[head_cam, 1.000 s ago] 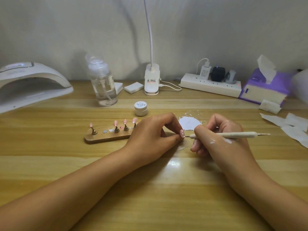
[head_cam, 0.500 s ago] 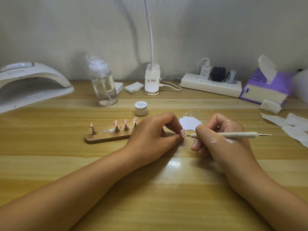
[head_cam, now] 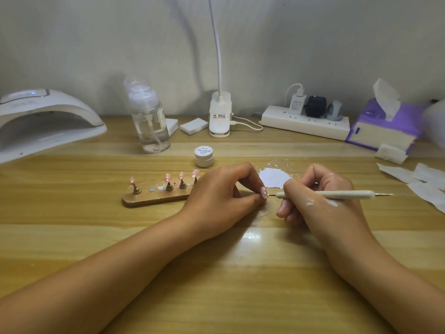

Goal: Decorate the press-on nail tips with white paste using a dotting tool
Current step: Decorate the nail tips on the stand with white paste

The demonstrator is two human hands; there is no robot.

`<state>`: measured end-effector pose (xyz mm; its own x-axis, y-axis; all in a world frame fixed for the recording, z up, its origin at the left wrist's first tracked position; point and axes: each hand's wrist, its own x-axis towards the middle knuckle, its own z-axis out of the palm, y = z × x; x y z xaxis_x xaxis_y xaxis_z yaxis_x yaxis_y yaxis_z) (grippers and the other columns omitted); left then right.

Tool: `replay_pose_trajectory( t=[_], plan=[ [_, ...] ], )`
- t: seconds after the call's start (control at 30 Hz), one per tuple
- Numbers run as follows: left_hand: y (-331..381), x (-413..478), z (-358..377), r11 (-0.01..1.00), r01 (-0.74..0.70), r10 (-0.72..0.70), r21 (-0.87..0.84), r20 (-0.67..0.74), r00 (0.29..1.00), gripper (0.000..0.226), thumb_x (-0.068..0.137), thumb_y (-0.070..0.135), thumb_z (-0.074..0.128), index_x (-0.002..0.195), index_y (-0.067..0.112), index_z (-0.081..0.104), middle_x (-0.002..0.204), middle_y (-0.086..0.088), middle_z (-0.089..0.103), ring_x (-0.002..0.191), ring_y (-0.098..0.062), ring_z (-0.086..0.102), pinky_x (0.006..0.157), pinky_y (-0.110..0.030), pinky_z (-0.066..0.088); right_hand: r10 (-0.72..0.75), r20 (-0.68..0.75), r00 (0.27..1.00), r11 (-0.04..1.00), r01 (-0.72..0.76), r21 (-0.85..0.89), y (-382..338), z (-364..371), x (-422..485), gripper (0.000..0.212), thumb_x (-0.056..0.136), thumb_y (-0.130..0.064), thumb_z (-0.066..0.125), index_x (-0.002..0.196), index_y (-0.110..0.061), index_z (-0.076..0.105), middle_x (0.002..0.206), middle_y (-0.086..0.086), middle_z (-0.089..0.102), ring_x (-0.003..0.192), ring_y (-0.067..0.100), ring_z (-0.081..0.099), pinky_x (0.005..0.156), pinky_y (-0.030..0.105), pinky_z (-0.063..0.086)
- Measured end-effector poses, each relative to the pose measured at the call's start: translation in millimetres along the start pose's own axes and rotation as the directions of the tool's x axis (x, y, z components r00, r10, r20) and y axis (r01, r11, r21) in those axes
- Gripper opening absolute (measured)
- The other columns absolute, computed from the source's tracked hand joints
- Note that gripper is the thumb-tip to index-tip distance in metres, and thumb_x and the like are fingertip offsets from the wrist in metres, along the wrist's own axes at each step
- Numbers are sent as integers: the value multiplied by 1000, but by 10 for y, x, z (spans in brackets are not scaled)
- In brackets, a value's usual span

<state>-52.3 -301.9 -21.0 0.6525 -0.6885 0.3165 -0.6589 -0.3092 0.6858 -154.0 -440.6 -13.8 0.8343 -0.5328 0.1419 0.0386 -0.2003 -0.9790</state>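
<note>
My left hand [head_cam: 220, 192] pinches a pink nail tip [head_cam: 264, 192] that carries small white dots, low over the wooden table. My right hand [head_cam: 320, 196] grips a cream dotting tool [head_cam: 337, 194] like a pen; its metal point touches the nail tip. White paste smears mark the back of my right hand. Behind the hands lies a patch of white paste [head_cam: 274, 178] spread on the table. A gold holder bar [head_cam: 154, 197] to the left carries several pink nail tips on stands. A small white paste jar [head_cam: 204, 156], lid on, stands beyond it.
A white nail lamp [head_cam: 45, 121] sits at far left, a clear pump bottle [head_cam: 150, 121] and a clip lamp [head_cam: 219, 116] at the back. A power strip [head_cam: 304, 121], a purple tissue box [head_cam: 385, 126] and loose wipes [head_cam: 423, 182] lie at the right.
Almost nothing has moved; both hands stay in place with the tool's point at the nail tip.
</note>
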Motion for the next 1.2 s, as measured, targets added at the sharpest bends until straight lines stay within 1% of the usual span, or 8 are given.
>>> replay_pose_trajectory(
  t=[0.2, 0.37, 0.5, 0.63, 0.73, 0.87, 1.03, 1.2],
  plan=[
    [2, 0, -1, 1000, -9, 9, 6, -5, 1000, 19, 84, 21, 73, 77, 34, 62, 82, 25, 68, 52, 0, 54, 52, -13, 31, -18, -14, 1000, 999, 19, 26, -1, -4, -6, 25, 80, -19, 68, 68, -14, 46, 58, 8, 71, 49, 12, 62, 61, 40, 50],
    [3, -3, -1, 1000, -14, 14, 14, -4, 1000, 16, 83, 21, 74, 78, 32, 63, 82, 25, 68, 51, -1, 54, 52, -14, 30, -39, -9, 999, 999, 40, 33, 25, -12, 4, 30, 90, -15, 66, 67, -18, 47, 61, 8, 72, 51, 12, 64, 64, 41, 52],
    [7, 1, 0, 999, -19, 20, 31, -6, 1000, 19, 83, 22, 74, 76, 35, 62, 78, 29, 65, 52, -2, 54, 51, -13, 29, -40, 11, 999, 998, 40, 38, 31, -11, 6, 28, 89, -17, 66, 68, -17, 47, 62, 8, 72, 52, 12, 65, 60, 36, 53],
    [7, 2, -2, 999, -22, 23, 33, -5, 1000, 21, 83, 22, 73, 75, 37, 61, 79, 28, 66, 53, -2, 55, 52, -14, 30, -45, 18, 999, 997, 44, 61, 41, -16, 18, 28, 89, -16, 65, 67, -17, 47, 61, 8, 72, 50, 12, 64, 52, 21, 52],
    [9, -1, -6, 999, -24, 24, 26, -4, 1000, 22, 83, 20, 73, 75, 37, 61, 78, 28, 66, 52, -2, 55, 51, -13, 30, -45, 19, 999, 997, 44, 62, 37, -16, 15, 28, 90, -16, 65, 68, -16, 47, 62, 8, 72, 50, 11, 65, 52, 21, 52],
    [12, 0, -4, 1000, -19, 19, 24, -3, 1000, 20, 83, 20, 73, 76, 34, 62, 77, 28, 65, 51, -2, 54, 51, -14, 29, -48, 18, 999, 998, 47, 35, 34, -17, 2, 29, 91, -19, 66, 68, -16, 47, 63, 7, 73, 52, 12, 66, 58, 35, 54],
    [9, -2, 0, 1000, -18, 18, 15, -1, 1000, 18, 84, 20, 73, 76, 33, 62, 79, 27, 66, 51, -2, 55, 51, -13, 30, -49, 11, 999, 996, 48, 82, 14, -16, -3, 28, 91, -16, 65, 70, -13, 48, 62, 8, 72, 51, 11, 64, 53, 22, 53],
    [-3, -5, 6, 1000, -12, 12, 11, -4, 1000, 17, 84, 21, 73, 78, 33, 63, 82, 26, 68, 51, -2, 54, 53, -14, 30, -43, -22, 999, 985, 46, 166, -4, -10, 3, 27, 94, -11, 63, 73, -10, 46, 57, 10, 70, 46, 12, 62, 49, 20, 52]
  ],
)
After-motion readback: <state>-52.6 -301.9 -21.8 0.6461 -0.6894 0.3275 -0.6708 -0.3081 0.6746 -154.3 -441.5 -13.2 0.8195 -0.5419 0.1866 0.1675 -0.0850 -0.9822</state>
